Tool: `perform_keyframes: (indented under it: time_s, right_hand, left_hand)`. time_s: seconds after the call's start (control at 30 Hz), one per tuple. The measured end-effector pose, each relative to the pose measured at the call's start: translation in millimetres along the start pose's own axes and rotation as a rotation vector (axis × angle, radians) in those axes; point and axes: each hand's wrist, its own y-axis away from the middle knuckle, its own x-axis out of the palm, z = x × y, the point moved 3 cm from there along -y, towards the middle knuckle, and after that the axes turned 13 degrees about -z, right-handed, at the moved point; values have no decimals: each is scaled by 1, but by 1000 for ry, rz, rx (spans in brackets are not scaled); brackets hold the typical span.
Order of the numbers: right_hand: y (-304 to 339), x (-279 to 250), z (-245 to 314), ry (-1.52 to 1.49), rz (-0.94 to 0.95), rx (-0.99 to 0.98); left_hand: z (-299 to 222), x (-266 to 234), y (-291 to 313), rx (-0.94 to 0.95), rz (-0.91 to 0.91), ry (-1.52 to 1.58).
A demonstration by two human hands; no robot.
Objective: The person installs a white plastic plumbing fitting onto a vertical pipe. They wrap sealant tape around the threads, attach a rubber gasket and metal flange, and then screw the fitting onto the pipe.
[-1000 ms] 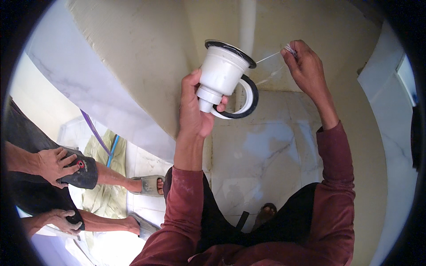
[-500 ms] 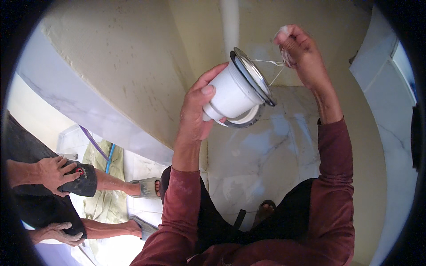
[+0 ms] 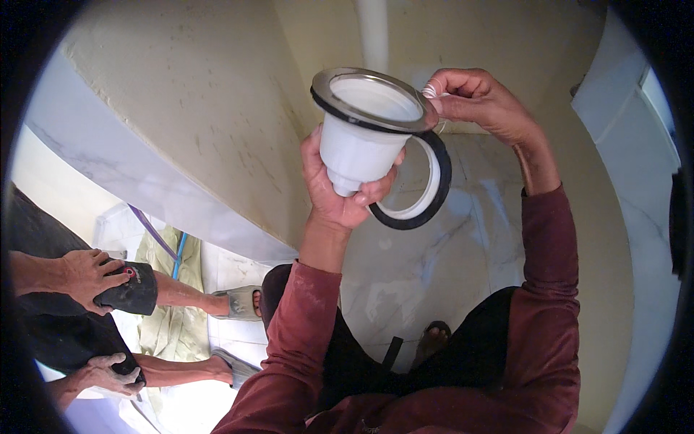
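Observation:
My left hand (image 3: 334, 189) is wrapped round a sink strainer (image 3: 356, 150), a white plastic cup with a wide metal flange and a black gasket under it. Its mouth tilts up. From the same hand hangs a ring (image 3: 446, 173), white inside and black outside, beside the cup; how it is held is hidden. At the flange's right edge, my right hand (image 3: 473, 101) is closed in a pinch on white thread (image 3: 429, 92), partly looped on a finger.
At the left sits another person, a hand (image 3: 94, 278) resting on the knee and feet in grey sandals (image 3: 238, 304). A pale sheet (image 3: 170, 318) and purple and blue hoses (image 3: 153, 230) lie near. A beige wall (image 3: 188, 123) rises left; a white pipe (image 3: 373, 36) stands behind.
The strainer has turned from facing right to mouth-up, and the ring now hangs in fuller view. My right hand has come down and left to the flange, closing the stretched thread's gap.

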Motion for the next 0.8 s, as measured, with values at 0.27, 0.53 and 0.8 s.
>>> perform_keyframes:
  time_s: [0.27,0.53,0.8]
  right_hand:
    - [2,-2,14,237,-155,-87]
    - [13,10,44,294,36,-53]
    - [21,11,51,129,124,106]
  left_hand:
    - [-1,-10,5,35,226,5]
    - [-5,-10,2,34,259,187]
    - [-4,-5,0,227,100,-8]
